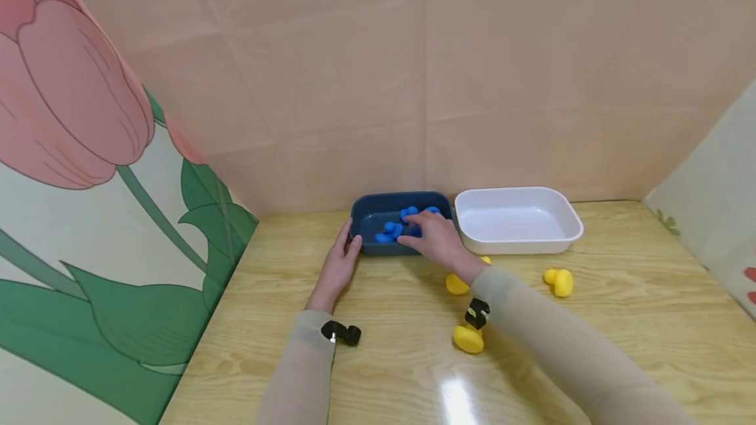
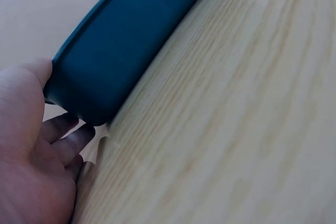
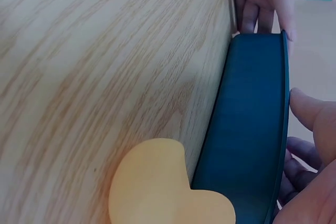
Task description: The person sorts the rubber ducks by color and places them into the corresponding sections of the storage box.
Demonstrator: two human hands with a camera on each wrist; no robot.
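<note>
Blue tray (image 1: 378,250): we find it at the far side of the table (image 1: 283,281), long axis left to right, just beside the white tray (image 1: 520,248) on its right.
Left hand (image 1: 335,266): we see it grip the blue tray's left end, thumb at the rim, fingers against the outer wall.
Right hand (image 1: 440,241): it reaches into the tray's right half, thumb and forefinger apart; we cannot tell whether it holds a toy.
Blue toys (image 1: 409,213): those we see lie inside the blue tray.
Leftmost blue toy (image 1: 387,233): it lies just left of the right thumb and forefinger, long axis roughly left to right; we judge the right hand nearer.
Tray edges: the near wall passes below the right hand; the far wall stands close to the backdrop (image 1: 348,84).
Tray room: we have open height above and floor toward the left end.
Yellow toys (image 1: 469,339): they rest on the table, near side of the trays.
</note>
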